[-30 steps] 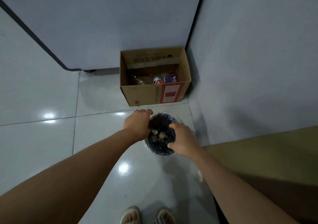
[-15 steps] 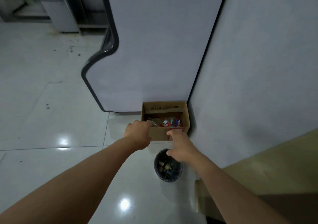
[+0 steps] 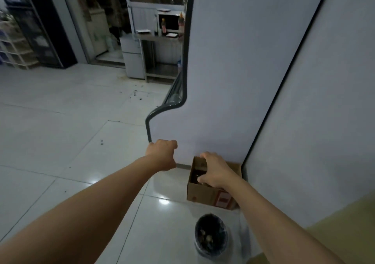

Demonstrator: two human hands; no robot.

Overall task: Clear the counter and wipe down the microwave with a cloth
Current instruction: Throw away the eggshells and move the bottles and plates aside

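Both my arms stretch out in front of me over the tiled floor. My left hand has its fingers curled and I see nothing in it. My right hand hovers in front of a cardboard box, fingers loosely bent, holding nothing. Far back stands the microwave on a metal counter, with bottles and a small plate beside it. A black-lined waste bin with scraps inside sits on the floor below my right arm.
A large pale cabinet with a dark curved edge rises ahead, with a wall to the right. A small white fridge stands beside the counter. Shelves line the far left. Dark crumbs speckle the floor.
My view has lifted from the bin to the room beyond. Both hands rose away from the bin's rim and now hang in the air, holding nothing.
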